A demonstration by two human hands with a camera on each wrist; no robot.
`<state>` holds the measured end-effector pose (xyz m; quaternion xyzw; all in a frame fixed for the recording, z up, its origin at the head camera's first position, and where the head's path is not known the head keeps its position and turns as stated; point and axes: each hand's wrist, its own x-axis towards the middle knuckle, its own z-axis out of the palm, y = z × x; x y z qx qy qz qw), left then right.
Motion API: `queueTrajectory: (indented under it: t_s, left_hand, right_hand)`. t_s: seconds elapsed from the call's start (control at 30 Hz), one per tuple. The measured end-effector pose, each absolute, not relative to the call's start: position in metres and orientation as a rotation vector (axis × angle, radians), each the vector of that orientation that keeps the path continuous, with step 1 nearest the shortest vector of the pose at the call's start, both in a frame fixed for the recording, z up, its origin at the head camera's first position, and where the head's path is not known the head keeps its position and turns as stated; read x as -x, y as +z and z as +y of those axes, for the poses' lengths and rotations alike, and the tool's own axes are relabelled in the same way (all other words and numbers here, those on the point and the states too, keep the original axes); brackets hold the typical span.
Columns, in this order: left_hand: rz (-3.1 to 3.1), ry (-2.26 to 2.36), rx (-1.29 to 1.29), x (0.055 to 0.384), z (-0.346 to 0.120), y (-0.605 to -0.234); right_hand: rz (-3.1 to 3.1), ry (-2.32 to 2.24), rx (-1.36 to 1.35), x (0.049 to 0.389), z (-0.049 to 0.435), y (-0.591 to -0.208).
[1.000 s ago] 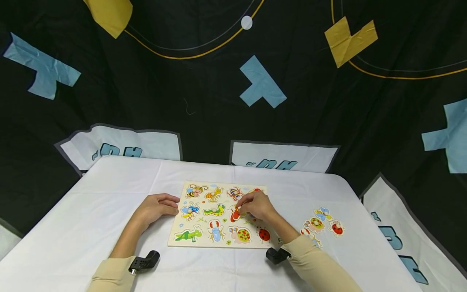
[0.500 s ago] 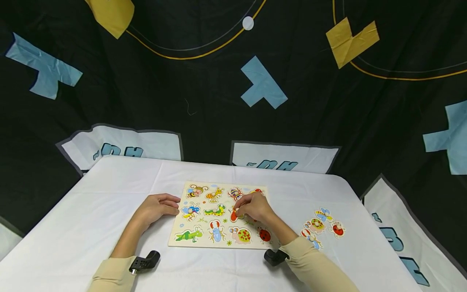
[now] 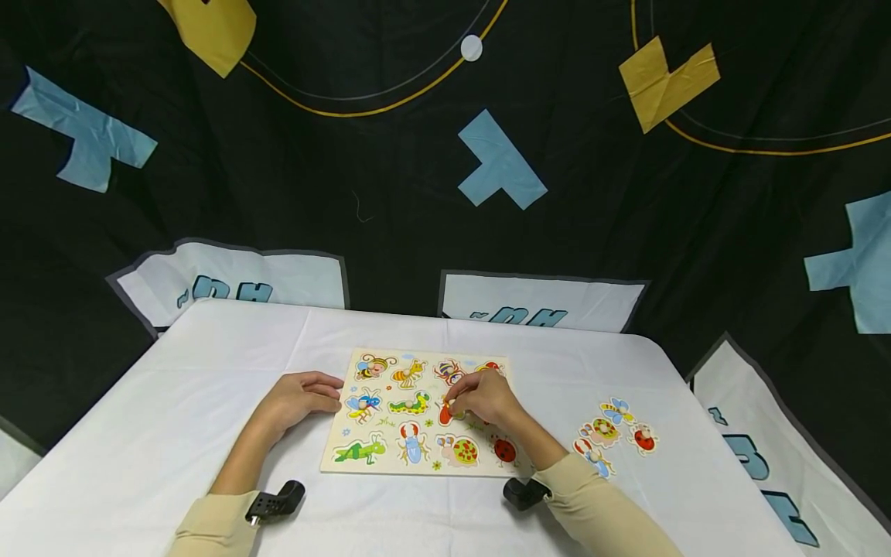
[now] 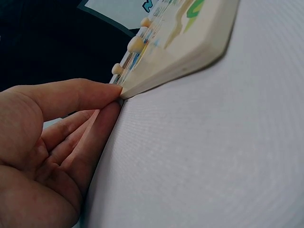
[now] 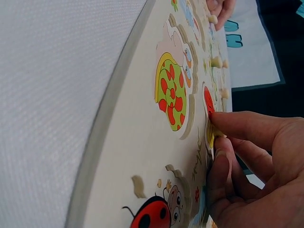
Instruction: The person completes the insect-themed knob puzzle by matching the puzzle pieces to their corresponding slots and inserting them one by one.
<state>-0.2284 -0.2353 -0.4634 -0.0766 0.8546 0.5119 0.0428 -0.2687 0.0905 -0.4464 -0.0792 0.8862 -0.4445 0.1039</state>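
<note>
A pale wooden insect puzzle board (image 3: 379, 467) lies on the white cloth. In the head view, my left hand (image 3: 298, 400) lies at the board's left edge. Its fairly straight thumb and finger touch the board's corner in the left wrist view (image 4: 71, 128). My right hand (image 3: 486, 396) pinches a red and yellow puzzle piece (image 5: 209, 102) over the middle row, its fingertips hiding part of it. Nearby, the printed snail recess (image 5: 171, 92) and ladybug recess (image 5: 152, 213) hold no piece. The caterpillar piece (image 3: 409, 402) sits in the board, left of my right hand.
Right of the board lie several loose pieces: a blue-winged insect (image 3: 617, 410), a snail (image 3: 600, 431), a ladybug (image 3: 643, 439) and a stag beetle (image 3: 594, 456). Knobbed pieces, including a bee (image 3: 374, 367) and a spider (image 3: 448, 370), fill the back row. A black curtain (image 3: 313, 178) hangs behind.
The right hand has shifted very slightly left with the red and yellow piece still pinched. The left hand stays at the board's edge.
</note>
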Motion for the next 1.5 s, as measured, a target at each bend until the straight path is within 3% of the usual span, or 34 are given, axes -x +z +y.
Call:
queueTrajectory:
  t_s: [1.5]
  left_hand:
    - [2.602,1.596,0.231,0.230,-0.236,-0.465]
  right_hand:
    - [2.617,-1.308,0.205,0.271,0.100,-0.445]
